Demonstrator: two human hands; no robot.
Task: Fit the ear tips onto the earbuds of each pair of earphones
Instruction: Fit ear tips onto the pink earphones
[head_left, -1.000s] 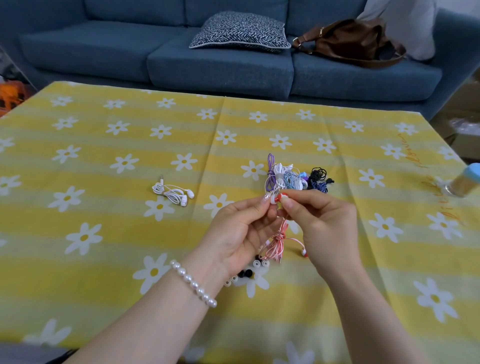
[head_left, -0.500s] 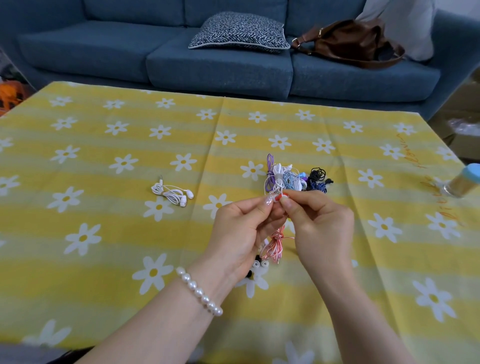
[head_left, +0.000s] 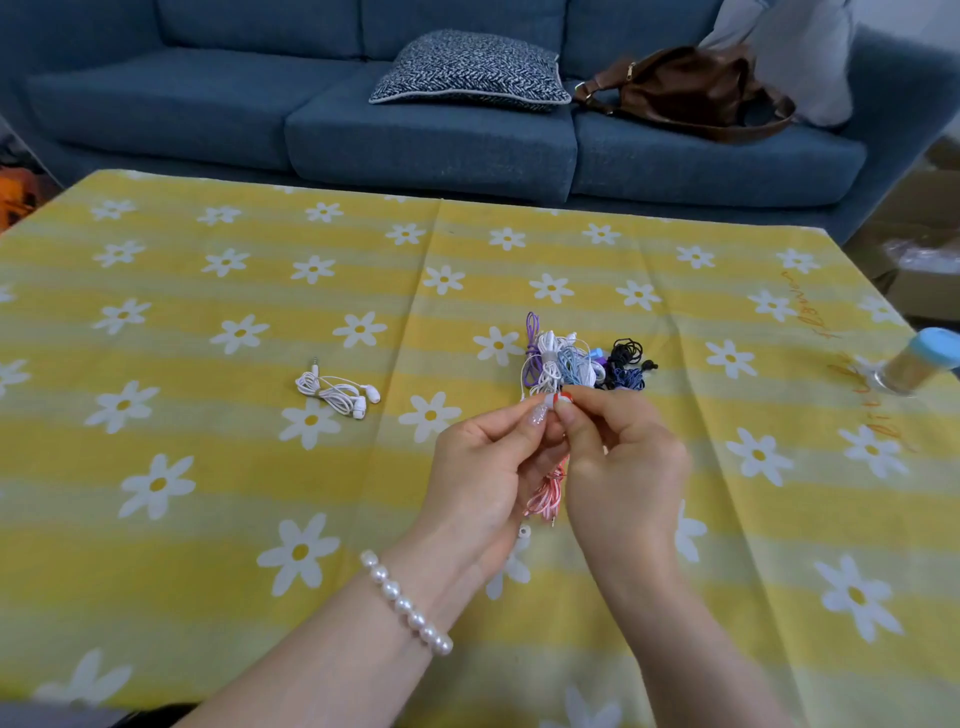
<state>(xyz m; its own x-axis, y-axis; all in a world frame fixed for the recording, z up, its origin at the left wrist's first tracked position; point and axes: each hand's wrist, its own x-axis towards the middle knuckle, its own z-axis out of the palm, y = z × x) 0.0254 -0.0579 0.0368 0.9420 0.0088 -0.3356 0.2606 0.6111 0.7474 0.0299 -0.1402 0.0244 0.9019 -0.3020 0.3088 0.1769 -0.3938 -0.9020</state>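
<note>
Red-and-white earbud stays pinched between left hand and right hand — its cord now half-hidden; ear tip indistinct.

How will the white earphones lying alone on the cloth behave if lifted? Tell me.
The white earphones are a loose coil of thin cord, so they will probably sag floppily and partly uncoil. They look light. The buds would likely dangle and swing.
</note>
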